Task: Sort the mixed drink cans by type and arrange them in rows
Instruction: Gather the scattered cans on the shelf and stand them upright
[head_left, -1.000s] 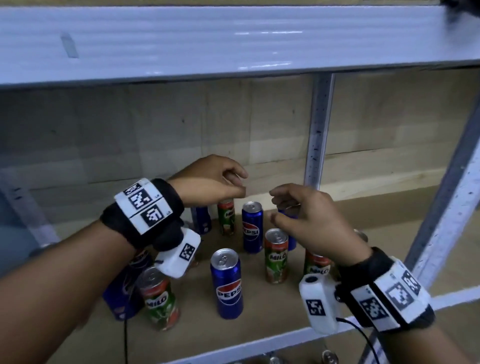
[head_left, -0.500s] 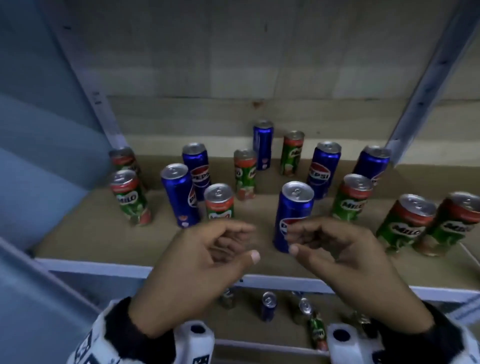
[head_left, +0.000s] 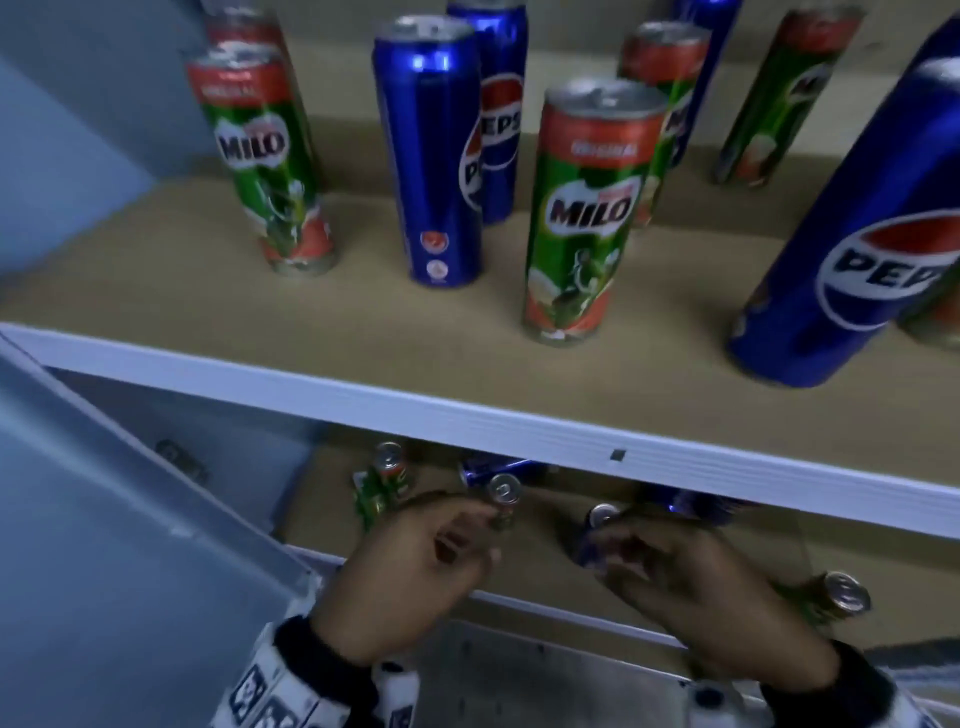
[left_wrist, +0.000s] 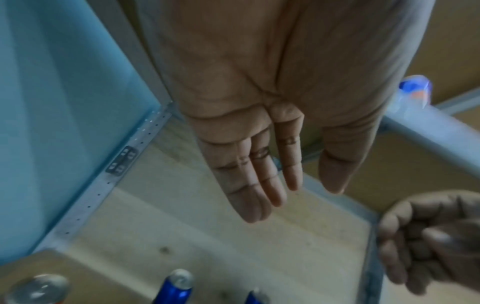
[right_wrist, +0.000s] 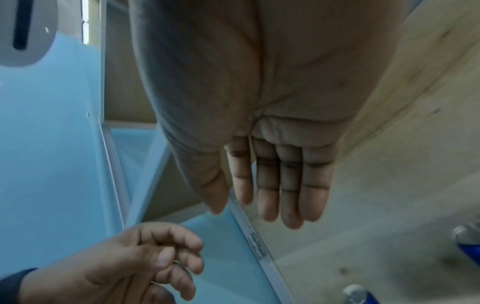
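Green-and-red Milo cans (head_left: 582, 208) and blue Pepsi cans (head_left: 431, 150) stand mixed and upright on the brown shelf board (head_left: 156, 291). A large Pepsi can (head_left: 857, 249) stands at the right edge. Below the shelf's white front rail (head_left: 467, 410), my left hand (head_left: 467, 540) and right hand (head_left: 623, 556) hover side by side, fingers loosely curled, holding nothing. Behind them, on the lower shelf, stand a Milo can (head_left: 384, 483) and more cans (head_left: 504, 491), partly hidden by my fingers. The wrist views show my left fingers (left_wrist: 259, 185) and right fingers (right_wrist: 280, 195) relaxed and empty.
A blue side panel (head_left: 104, 519) closes off the left. The lower shelf's white front rail (head_left: 519, 605) runs just under my hands. Another can (head_left: 841, 597) stands at the lower right. A perforated metal upright (left_wrist: 98, 189) runs along the panel.
The view has dropped and moved in close to the shelf. Both hands have gone down from in front of the can-filled shelf to the lower shelf, still empty.
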